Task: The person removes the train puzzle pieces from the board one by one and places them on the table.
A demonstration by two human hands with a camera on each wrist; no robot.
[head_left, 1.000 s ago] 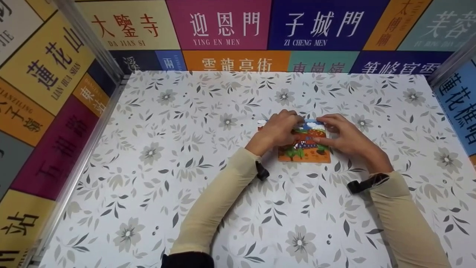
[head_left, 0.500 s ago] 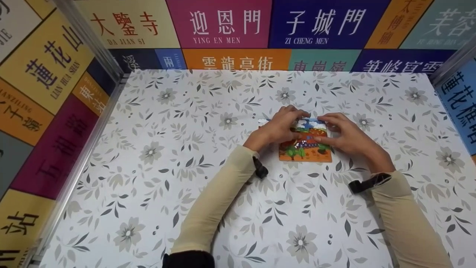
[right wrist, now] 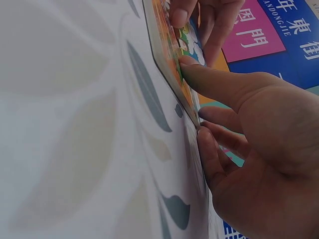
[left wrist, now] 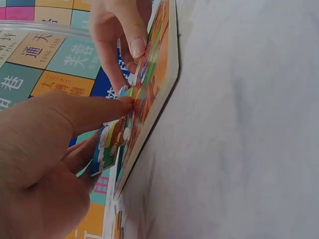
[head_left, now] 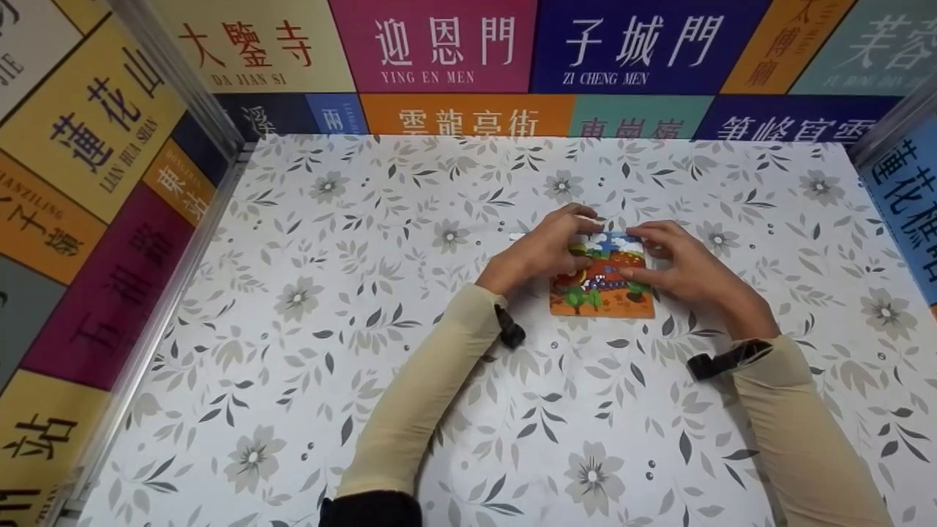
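Puzzle (head_left: 604, 284): on the table (head_left: 439, 468), at two o'clock from its middle.
Left hand (head_left: 543, 250): at ten o'clock of the puzzle, pinching a tilted cloud piece (left wrist: 108, 145).
Right hand (head_left: 686, 268): at three o'clock, thumb on the puzzle's face, fingers curled at its edge.
Good handling: probably brace rightward, level the piece, match pictures, press gently.

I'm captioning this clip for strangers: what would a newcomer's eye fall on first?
Probably the bright picture board, lying right of centre on the pale floral tabletop in the head view, with the left hand and right hand at its two sides. In the left wrist view, a small tilted picture piece stands out in the left hand's grip. The colourful lettered panels beyond the tabletop's far edge also catch the eye.
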